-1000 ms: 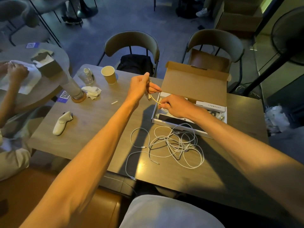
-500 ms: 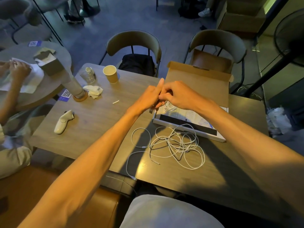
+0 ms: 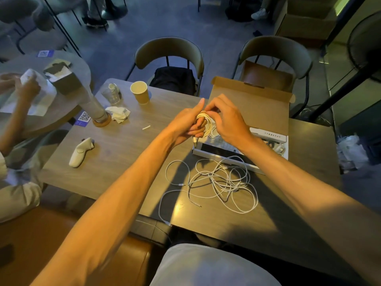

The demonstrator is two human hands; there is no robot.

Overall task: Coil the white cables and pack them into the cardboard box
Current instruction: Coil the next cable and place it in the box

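Note:
A white cable coil (image 3: 206, 122) sits wound round the fingers of my left hand (image 3: 186, 123), which grips it just above the left end of the open cardboard box (image 3: 251, 104). My right hand (image 3: 225, 120) pinches the top of the same coil from the right. One plug end hangs below the coil. A tangle of loose white cables (image 3: 218, 182) lies on the table in front of the box, and one strand runs off the near table edge. The box's flap stands up at the back.
A paper cup (image 3: 140, 92), a glass (image 3: 112, 93), a crumpled tissue (image 3: 118, 114) and a white controller (image 3: 80, 151) lie on the left of the wooden table (image 3: 115, 162). Two chairs stand behind it. Another person sits at a round table on the left.
The stretched cable between my hands has been wound into a small coil on my left fingers. Both hands came together over the box's left end.

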